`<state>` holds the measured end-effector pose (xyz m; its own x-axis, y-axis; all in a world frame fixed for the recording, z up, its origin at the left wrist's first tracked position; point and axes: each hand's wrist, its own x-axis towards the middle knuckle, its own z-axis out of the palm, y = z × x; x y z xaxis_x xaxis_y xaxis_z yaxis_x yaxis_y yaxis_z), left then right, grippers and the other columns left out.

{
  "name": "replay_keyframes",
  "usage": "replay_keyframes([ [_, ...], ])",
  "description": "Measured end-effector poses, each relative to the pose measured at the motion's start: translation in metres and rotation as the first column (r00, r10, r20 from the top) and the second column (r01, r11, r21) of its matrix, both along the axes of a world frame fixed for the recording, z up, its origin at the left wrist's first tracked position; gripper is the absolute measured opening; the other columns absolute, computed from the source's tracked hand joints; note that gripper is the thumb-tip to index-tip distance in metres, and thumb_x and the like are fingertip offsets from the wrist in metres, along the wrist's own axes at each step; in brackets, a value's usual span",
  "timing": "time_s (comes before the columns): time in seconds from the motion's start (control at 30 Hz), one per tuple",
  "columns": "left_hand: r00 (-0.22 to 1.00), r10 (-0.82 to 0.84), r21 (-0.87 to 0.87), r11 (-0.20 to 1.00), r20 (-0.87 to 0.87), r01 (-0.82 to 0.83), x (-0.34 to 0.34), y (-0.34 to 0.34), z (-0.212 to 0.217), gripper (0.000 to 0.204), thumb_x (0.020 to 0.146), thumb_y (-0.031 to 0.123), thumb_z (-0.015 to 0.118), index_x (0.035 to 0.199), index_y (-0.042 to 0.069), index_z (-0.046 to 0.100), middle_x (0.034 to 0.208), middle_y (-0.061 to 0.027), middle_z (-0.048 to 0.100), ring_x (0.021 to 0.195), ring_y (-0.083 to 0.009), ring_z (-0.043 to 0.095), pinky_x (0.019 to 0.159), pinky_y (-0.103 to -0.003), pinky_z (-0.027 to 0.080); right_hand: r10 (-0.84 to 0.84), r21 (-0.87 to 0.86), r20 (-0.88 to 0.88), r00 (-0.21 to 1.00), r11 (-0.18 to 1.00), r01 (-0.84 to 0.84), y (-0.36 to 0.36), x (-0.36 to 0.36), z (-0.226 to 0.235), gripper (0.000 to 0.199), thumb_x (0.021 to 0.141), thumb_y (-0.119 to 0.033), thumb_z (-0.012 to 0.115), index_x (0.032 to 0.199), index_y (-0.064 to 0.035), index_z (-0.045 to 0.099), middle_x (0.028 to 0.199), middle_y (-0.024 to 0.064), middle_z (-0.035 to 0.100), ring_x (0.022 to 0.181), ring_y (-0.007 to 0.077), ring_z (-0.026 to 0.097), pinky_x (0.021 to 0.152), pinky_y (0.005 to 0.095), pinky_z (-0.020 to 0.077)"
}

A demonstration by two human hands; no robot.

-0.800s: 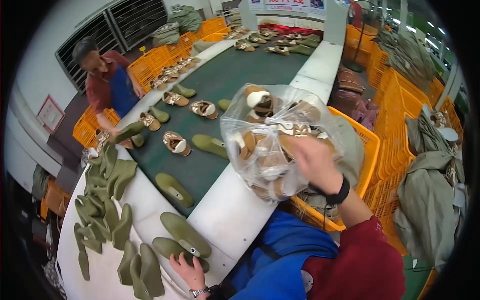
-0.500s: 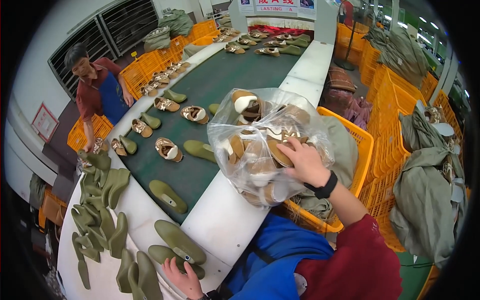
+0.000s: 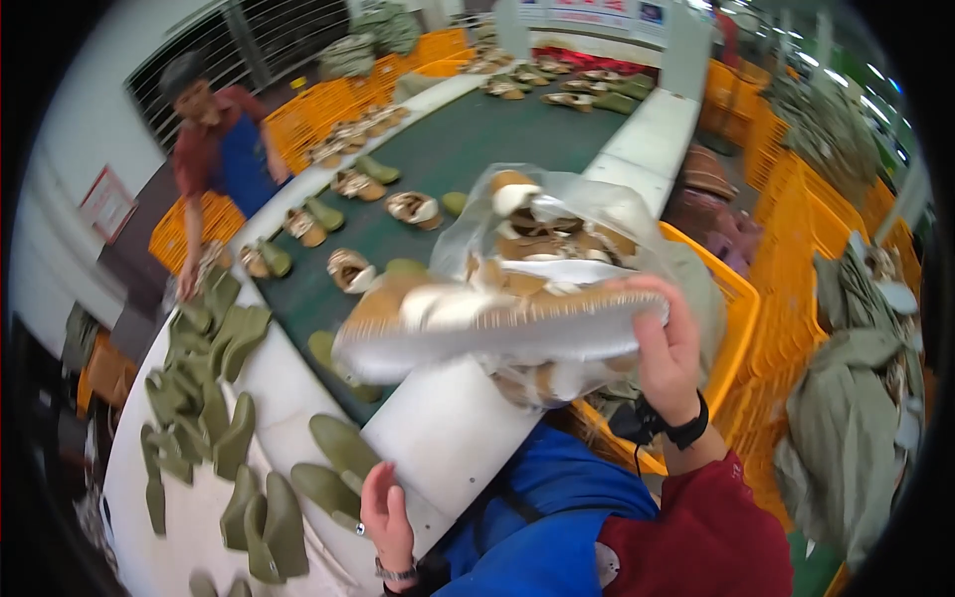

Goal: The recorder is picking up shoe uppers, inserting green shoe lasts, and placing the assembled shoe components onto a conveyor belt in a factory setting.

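My right hand [image 3: 671, 353] grips one end of a tan-and-cream shoe upper [image 3: 438, 323], blurred by motion, with its pale underside turned toward me. Behind it a clear plastic bag [image 3: 642, 214] full of similar shoe uppers rests on the white ledge, partly covered by the one I hold. My left hand [image 3: 386, 512] is empty, its thumb and fingers apart, just beside a pair of green shoe lasts [image 3: 323, 490] on the white table. One more green last [image 3: 333, 353] lies on the dark green conveyor belt [image 3: 477, 139], partly hidden by the held upper.
Many green lasts [image 3: 234, 438] crowd the white table [image 3: 139, 497] at left. Uppers and lasts sit along the belt. Across it, a person in a blue apron [image 3: 239, 159] reaches toward the lasts. A yellow crate [image 3: 731, 328] stands right of the bag, more stacked crates beyond.
My right hand has drawn a shoe upper out of the bag and toward me. My left hand has lifted off the pair of lasts. The whole view has shifted slightly.
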<state>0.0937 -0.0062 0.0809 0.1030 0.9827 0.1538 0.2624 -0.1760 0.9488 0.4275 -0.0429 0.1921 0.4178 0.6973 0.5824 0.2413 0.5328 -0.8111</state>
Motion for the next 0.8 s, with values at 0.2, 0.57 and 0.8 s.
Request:
replay_keyframes([
  [0.2, 0.666, -0.219, -0.35, 0.712, 0.713, 0.609, -0.032, -0.002, -0.023, 0.063, 0.093, 0.043, 0.045, 0.14, 0.003, 0.029, 0.134, -0.0272, 0.04, 0.109, -0.0499, 0.051, 0.079, -0.05, 0.054, 0.634, -0.275, -0.316, 0.706, 0.651, -0.708, 0.057, -0.066, -0.063, 0.03, 0.095, -0.013, 0.047, 0.125, -0.0081, 0.05, 0.103, -0.001, 0.056, 0.091, 0.0057, 0.051, 0.08, 0.0222, 0.0423],
  [0.57, 0.785, 0.08, -0.456, 0.848, 0.614, 0.27, -0.045, -0.038, -0.013, 0.061, 0.084, 0.008, 0.059, 0.138, 0.002, 0.029, 0.121, -0.0131, 0.052, 0.107, -0.0223, 0.055, 0.091, -0.034, 0.046, 0.555, -0.287, 0.101, 0.826, 0.811, -0.51, 0.101, -0.165, -0.095, 0.04, 0.085, -0.002, 0.056, 0.125, -0.0052, 0.05, 0.113, 0.0109, 0.058, 0.095, 0.0167, 0.058, 0.085, 0.0271, 0.0463],
  [0.8, 0.959, 0.232, -0.021, 0.971, -0.164, -0.239, -0.013, -0.01, -0.003, 0.072, 0.08, 0.004, 0.052, 0.14, -0.005, 0.013, 0.102, -0.0246, 0.06, 0.092, -0.036, 0.062, 0.077, -0.04, 0.05, 0.584, -0.258, 0.486, 0.651, 0.807, -0.532, 0.066, -0.174, -0.079, 0.046, 0.078, -0.018, 0.067, 0.121, -0.0083, 0.054, 0.116, 0.0151, 0.055, 0.105, 0.0322, 0.055, 0.088, 0.0384, 0.0467],
])
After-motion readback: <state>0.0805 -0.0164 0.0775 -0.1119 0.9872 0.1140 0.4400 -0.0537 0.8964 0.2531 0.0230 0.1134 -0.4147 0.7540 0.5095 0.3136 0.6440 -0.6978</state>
